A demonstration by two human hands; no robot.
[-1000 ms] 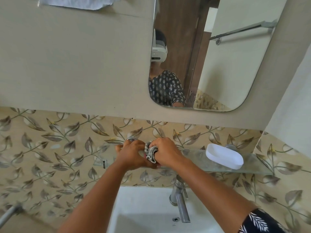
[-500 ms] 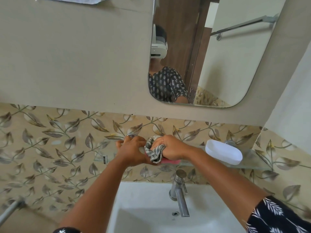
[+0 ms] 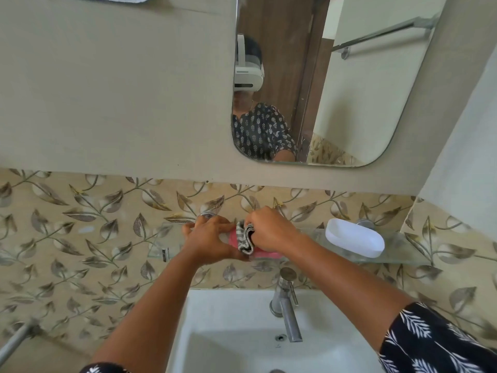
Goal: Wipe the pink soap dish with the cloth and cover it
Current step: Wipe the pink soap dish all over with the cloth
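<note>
My left hand [image 3: 208, 239] grips the pink soap dish [image 3: 265, 253] on the glass shelf [image 3: 398, 250], steadying it, I judge, while my right hand [image 3: 270, 228] clenches the cloth [image 3: 245, 238] against it. The white cover [image 3: 355, 237] waits well apart.

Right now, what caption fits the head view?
Right hand rubs striped cloth on pink soap dish steadied by left hand; white cover waits aside.

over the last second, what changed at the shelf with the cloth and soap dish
The right hand worked the striped cloth across the pink soap dish, uncovering its pink edge, which was hidden a second ago. The left hand stayed braced on the dish. The white cover lies unmoved on the glass shelf.
</note>
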